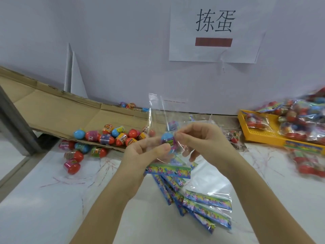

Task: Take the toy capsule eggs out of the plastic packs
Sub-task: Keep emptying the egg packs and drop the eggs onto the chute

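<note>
Both hands are raised over the middle of the white table. My left hand (147,152) grips a clear plastic pack (158,113) whose open end sticks upward; its printed header card (168,170) hangs below the hands. Inside the pack sits a blue toy capsule egg (166,137), and my right hand (198,140) pinches it through the film with thumb and forefinger. Several loose red and blue eggs (105,136) lie in a heap to the left, some on the cardboard, some on the table.
A flattened cardboard sheet (58,110) slopes at the left. Empty packs with blue header cards (202,206) lie in front of me. A yellow tray (260,136) piled with full packs (299,118) stands at the right, more full packs lying beside it. A paper sign (214,30) hangs on the wall.
</note>
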